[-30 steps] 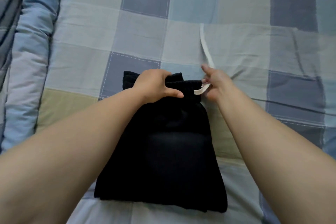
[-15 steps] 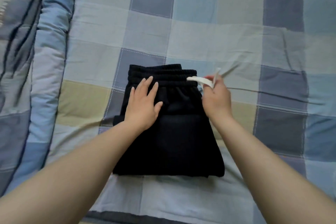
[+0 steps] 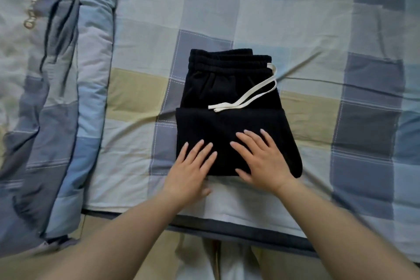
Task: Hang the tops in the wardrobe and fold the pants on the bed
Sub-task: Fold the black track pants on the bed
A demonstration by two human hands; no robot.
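Note:
A pair of black pants point(image 3: 229, 102) lies folded into a compact rectangle on the checked bed sheet point(image 3: 318, 29), waistband at the far end. Its white drawstring point(image 3: 247, 95) trails loose across the top of the fold. My left hand point(image 3: 191, 170) lies flat with straight fingers on the near left corner of the pants. My right hand point(image 3: 261, 157) rests flat on the near right part, fingers spread. Neither hand grips anything.
A rolled blue and grey quilt point(image 3: 56, 98) runs along the left side of the bed. The bed's near edge point(image 3: 238, 232) crosses the bottom of the view, with my legs below it.
My right hand let go of the white drawstring, which now lies on the pants. Both hands slid back from the waistband to the near end and lie flat there.

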